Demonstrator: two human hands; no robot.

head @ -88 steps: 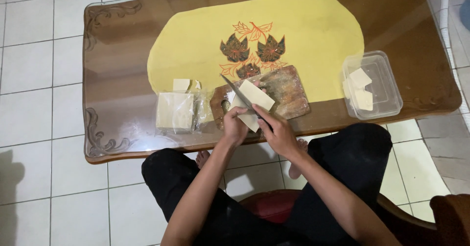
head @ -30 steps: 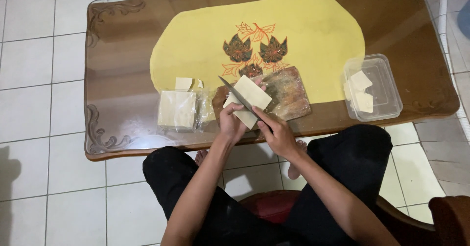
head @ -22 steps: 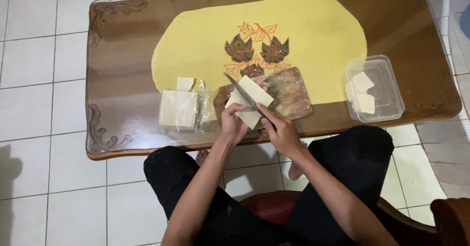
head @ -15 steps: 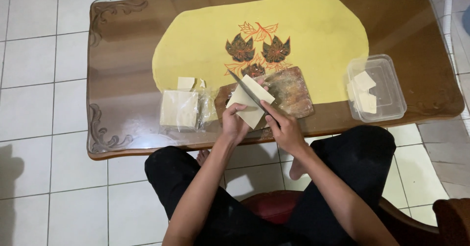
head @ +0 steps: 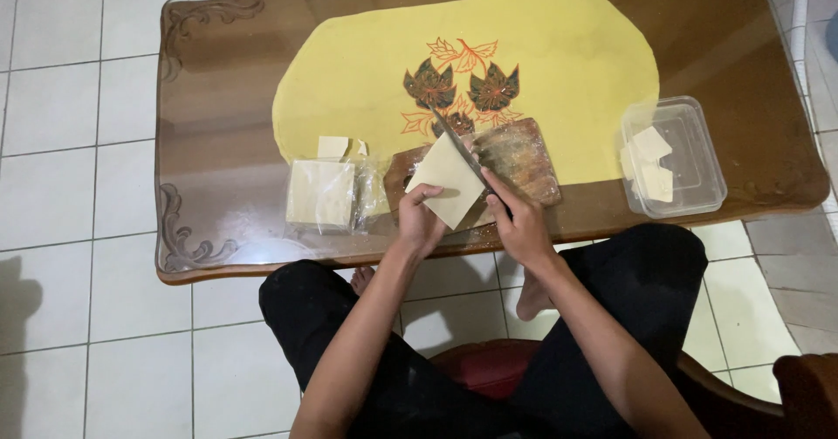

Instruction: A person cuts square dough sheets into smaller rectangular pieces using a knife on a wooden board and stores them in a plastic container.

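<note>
Head view is showing the clear tub (head: 690,190) holding pale squares (head: 650,161) right of the cutting board (head: 524,155), a clear packet (head: 325,195) of squares lying left, left hand (head: 421,221) fingers pinching a pale sheet (head: 447,180), right hand (head: 522,222) fingers closing around a knife (head: 458,147).

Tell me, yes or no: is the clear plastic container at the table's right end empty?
No, the clear plastic container holds a few pale yellow cut pieces lying inside it.

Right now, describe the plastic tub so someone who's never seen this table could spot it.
Start at the wooden table with the yellow mat. Off the mat's right edge, near the table's right end, sits the tub. It is the only clear, lidless box there, with pale squares inside.
</note>
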